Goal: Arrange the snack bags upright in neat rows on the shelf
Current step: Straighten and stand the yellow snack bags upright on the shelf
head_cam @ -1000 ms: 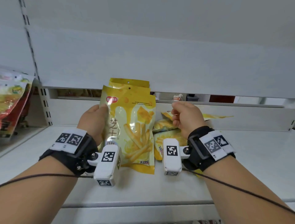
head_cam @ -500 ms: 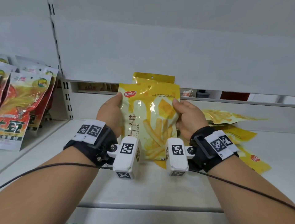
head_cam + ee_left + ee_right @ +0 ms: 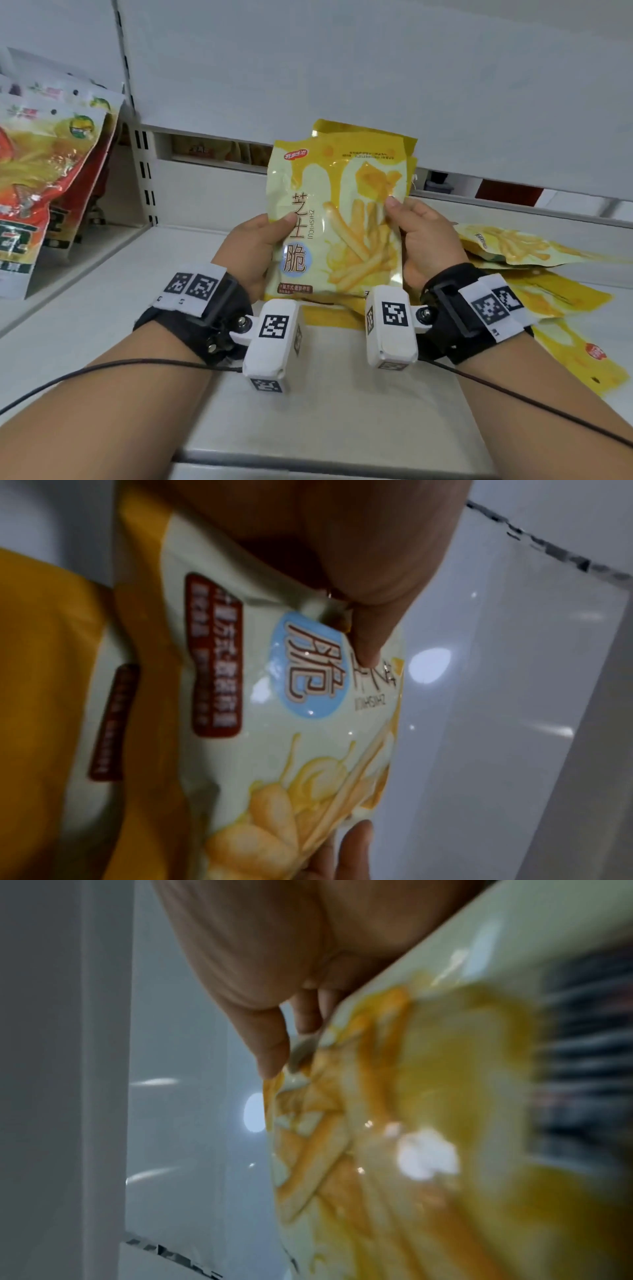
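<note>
- Left hand point(image 3: 255, 245): thumb on front of bags point(image 3: 337, 219), fingers wrapped behind left edge; firm pinch, confirmed in left wrist view point(image 3: 363, 569).
- Bags: small stack of yellow fry packs, front one upright and label-forward, at least one more peeking behind at top. Held above shelf point(image 3: 325, 404), roughly mid-span, bottom edge just over the deck.
- Right hand point(image 3: 423, 240): thumb on front, fingers behind right edge; same pinch grip, mirrored.
- Step in hand, by judgement: square the stack, then stand it on the deck.
  - Tap bottom edges flat on shelf first to align.
  - Keep both pinches low-to-mid on the sides; squeezing higher likely buckles the film.
  - Set back toward rear panel for support; soft packs likely slump if left free-standing.
  - Release one hand at a time, check for lean.
- Surface: white metal deck, smooth, glossy; bags likely slide at the base.
- Far left: red bags point(image 3: 37, 192) standing in next bay, past slotted upright point(image 3: 145, 178).
- Far right: loose bags point(image 3: 534, 270) lying flat, overlapping; still to be stood up.
- Above: upper shelf close overhead, limited headroom.
</note>
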Tool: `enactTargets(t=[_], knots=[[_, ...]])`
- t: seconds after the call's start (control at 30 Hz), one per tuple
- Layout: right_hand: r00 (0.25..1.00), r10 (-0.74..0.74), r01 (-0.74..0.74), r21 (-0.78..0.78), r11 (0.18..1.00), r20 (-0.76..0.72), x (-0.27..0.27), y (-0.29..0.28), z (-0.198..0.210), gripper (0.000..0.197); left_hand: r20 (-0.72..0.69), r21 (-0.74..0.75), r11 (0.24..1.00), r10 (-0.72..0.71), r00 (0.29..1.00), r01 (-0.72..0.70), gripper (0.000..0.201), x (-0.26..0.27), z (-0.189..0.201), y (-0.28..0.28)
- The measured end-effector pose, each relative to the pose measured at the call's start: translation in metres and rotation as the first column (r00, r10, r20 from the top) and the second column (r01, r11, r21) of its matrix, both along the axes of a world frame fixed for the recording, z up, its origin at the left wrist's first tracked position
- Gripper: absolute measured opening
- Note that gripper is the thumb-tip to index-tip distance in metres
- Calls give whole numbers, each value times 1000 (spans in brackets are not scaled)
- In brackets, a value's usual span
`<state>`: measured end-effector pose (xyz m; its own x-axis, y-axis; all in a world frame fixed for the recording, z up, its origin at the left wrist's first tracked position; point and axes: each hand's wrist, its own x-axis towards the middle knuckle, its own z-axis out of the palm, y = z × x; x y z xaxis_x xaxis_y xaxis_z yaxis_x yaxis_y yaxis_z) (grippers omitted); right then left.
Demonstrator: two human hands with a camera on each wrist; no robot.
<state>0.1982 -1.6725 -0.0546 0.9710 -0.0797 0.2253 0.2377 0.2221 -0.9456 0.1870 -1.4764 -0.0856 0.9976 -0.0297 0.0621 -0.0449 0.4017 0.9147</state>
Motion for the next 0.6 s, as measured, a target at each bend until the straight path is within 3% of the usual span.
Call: enactTargets(t=[0.13, 0.27, 0.4, 0.53, 0.6], knots=[[998, 67, -67, -70, 995, -6, 6, 7, -9, 16, -6, -110, 994, -3, 1000, 2, 30, 7, -1, 10], [999, -2, 6, -98, 995, 39, 10, 9, -16, 24, -12, -135, 988, -71, 997, 69, 42, 9, -6, 15], [999, -16, 18, -35, 999, 44, 12, 4, -16, 23, 39, 31, 985, -172, 984, 171, 53, 7, -10, 13], [983, 186, -186, 40, 982, 7, 3, 1, -16, 10, 113, 104, 989, -115, 987, 103, 43, 7, -12, 14], [952, 301, -303, -31, 953, -51, -2, -1, -16, 31, 132, 81, 994, -88, 987, 77, 45, 6, -12, 13]])
